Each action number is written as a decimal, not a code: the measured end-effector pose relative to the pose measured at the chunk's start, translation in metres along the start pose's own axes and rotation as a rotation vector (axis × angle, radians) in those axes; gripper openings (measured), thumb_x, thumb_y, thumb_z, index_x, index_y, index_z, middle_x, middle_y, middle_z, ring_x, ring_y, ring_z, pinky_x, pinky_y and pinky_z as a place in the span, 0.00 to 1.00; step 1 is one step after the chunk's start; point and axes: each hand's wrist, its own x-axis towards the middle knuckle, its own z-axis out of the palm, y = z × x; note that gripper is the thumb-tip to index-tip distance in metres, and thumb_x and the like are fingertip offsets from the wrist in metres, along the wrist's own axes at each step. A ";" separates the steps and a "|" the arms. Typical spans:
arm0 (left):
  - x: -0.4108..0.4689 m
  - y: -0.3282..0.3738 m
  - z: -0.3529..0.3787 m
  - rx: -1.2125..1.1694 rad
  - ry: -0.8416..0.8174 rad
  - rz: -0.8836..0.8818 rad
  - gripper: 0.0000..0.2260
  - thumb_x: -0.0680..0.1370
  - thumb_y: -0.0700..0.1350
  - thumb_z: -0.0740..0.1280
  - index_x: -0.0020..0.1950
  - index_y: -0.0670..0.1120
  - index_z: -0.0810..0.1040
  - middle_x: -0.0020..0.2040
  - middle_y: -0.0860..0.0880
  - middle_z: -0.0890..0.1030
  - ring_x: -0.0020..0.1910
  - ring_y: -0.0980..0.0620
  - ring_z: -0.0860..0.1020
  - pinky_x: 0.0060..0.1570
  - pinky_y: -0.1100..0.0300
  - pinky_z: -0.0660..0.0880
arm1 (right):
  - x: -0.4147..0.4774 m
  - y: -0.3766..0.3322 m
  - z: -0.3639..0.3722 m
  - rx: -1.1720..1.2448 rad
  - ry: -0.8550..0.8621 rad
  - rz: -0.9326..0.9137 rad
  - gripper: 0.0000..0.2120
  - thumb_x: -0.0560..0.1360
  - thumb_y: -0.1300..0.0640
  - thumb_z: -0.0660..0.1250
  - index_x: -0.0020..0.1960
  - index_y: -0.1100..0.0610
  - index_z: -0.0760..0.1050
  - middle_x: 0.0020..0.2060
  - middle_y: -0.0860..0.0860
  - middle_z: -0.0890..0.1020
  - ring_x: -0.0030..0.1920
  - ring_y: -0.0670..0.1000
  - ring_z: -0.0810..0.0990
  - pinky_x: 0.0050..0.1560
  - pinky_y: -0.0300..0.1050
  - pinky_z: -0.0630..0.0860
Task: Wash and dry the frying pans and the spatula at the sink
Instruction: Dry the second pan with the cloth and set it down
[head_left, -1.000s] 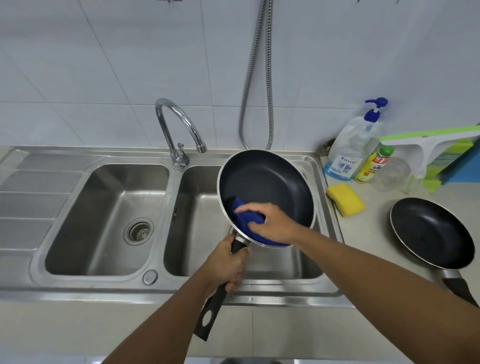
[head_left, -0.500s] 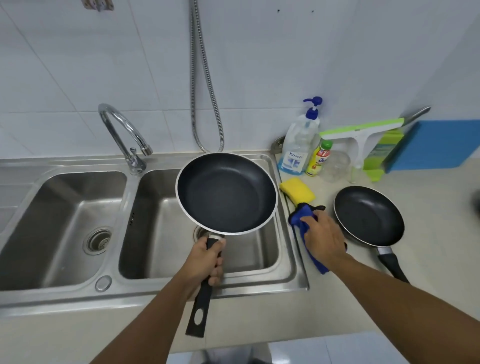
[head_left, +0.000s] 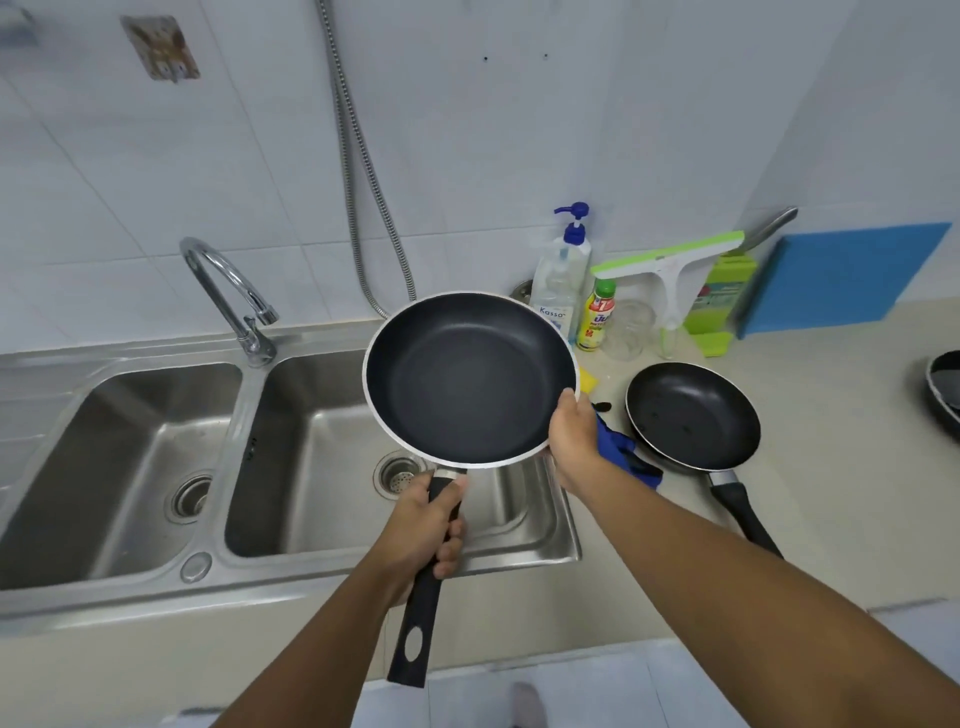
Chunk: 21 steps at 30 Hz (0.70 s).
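Hovering over the right basin of the sink (head_left: 291, 584), the big pan (head_left: 467, 379) is facing up. The left hand (head_left: 426, 525) is wrapping its fingers round the handle; the right hand (head_left: 574, 441) is pinching the right rim. A smaller pan (head_left: 693, 410) and a blue cloth (head_left: 631, 460) are lying on the surface (head_left: 831, 441) to the right.

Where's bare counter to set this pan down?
Bare counter lies between the small pan and the dark pan at the right edge, running forward past the small pan's handle. Both sink basins also hold nothing. Crowded: cloth and sponge beside the sink, bottles and squeegee along the wall.
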 end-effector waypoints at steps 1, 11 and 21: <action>-0.004 0.000 0.005 0.011 -0.010 0.024 0.11 0.86 0.51 0.62 0.55 0.44 0.67 0.30 0.47 0.69 0.22 0.52 0.63 0.20 0.63 0.64 | -0.002 -0.001 -0.006 -0.016 0.051 -0.050 0.19 0.84 0.49 0.52 0.70 0.53 0.70 0.59 0.47 0.77 0.58 0.53 0.77 0.62 0.51 0.74; -0.016 0.009 0.079 0.095 -0.203 0.016 0.09 0.85 0.46 0.63 0.58 0.40 0.75 0.39 0.39 0.83 0.29 0.44 0.75 0.30 0.54 0.79 | -0.014 -0.021 -0.119 -0.048 0.363 -0.163 0.21 0.82 0.47 0.52 0.64 0.56 0.75 0.59 0.55 0.81 0.59 0.59 0.78 0.65 0.59 0.74; -0.007 0.014 0.252 0.329 -0.370 0.005 0.10 0.84 0.46 0.67 0.56 0.39 0.80 0.48 0.38 0.85 0.35 0.45 0.82 0.39 0.51 0.85 | 0.001 -0.044 -0.319 0.087 0.504 -0.095 0.19 0.82 0.46 0.52 0.61 0.53 0.77 0.55 0.53 0.81 0.53 0.57 0.81 0.56 0.61 0.81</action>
